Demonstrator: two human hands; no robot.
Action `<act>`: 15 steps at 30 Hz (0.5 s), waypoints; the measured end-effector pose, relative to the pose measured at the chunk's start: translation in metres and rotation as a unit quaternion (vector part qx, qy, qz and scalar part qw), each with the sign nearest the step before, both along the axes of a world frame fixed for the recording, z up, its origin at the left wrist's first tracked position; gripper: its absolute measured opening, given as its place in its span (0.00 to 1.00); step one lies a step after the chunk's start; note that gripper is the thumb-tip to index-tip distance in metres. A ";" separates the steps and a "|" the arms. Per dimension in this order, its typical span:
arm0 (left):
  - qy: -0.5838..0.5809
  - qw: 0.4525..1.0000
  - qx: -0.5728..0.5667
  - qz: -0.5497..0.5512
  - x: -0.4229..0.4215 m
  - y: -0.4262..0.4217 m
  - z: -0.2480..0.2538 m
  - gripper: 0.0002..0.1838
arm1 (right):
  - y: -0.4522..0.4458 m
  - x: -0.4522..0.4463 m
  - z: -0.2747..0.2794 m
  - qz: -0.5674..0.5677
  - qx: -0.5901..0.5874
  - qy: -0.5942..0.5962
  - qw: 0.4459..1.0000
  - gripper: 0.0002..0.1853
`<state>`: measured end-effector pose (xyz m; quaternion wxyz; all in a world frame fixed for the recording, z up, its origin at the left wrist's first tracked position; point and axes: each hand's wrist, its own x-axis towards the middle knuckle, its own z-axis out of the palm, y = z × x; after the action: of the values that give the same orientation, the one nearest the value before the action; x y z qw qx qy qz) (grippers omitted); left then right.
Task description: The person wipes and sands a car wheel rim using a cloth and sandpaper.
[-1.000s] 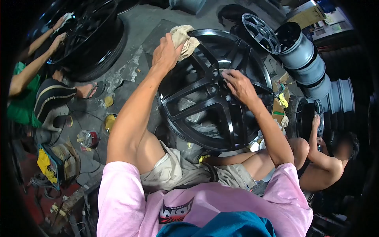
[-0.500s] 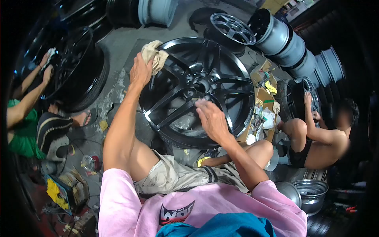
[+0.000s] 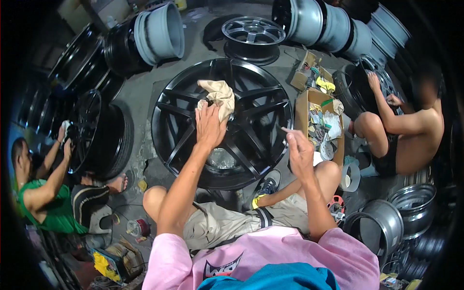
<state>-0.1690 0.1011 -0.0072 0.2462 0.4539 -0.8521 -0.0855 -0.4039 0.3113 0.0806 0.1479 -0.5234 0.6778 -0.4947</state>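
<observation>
A black multi-spoke car wheel rim (image 3: 181, 140) lies face up on the floor between my knees. My left hand (image 3: 210, 126) is closed on a crumpled beige cloth (image 3: 223, 99) and presses it on the wheel near the hub, which the cloth partly covers. Over the wheel's right edge, my right hand (image 3: 301, 153) is raised with curled fingers. A thin pale shape sticks out from its fingertips, too small to tell what it is.
To the right stands a cardboard box (image 3: 302, 113) of scraps. Behind are a grey rim (image 3: 253, 31) and a row of silver barrels (image 3: 304, 21). One person (image 3: 48, 203) at left and another (image 3: 415, 125) at right handle wheels. Loose rims (image 3: 413, 210) sit at lower right.
My left hand and the cloth have gone from the wheel's upper left rim to near the hub. My right hand has moved away from the hub to the right. The view has shifted.
</observation>
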 end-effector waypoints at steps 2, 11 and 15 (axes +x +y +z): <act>0.000 1.000 -0.004 0.008 -0.030 0.020 -0.002 0.32 | -0.001 -0.022 -0.009 -0.051 -0.033 0.017 0.998 0.15; 0.030 0.960 0.167 -0.221 -0.063 0.100 0.076 0.19 | -0.103 -0.080 -0.067 -0.043 -0.038 0.234 0.971 0.15; 0.183 0.965 0.185 -0.024 0.005 0.013 0.129 0.14 | -0.112 -0.037 -0.061 -0.015 -0.018 0.272 0.962 0.13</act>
<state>-0.1643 0.1138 0.1215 0.3075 0.4475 -0.7726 -0.3290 -0.4413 0.1997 0.0195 -0.0590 -0.6307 0.6914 -0.3474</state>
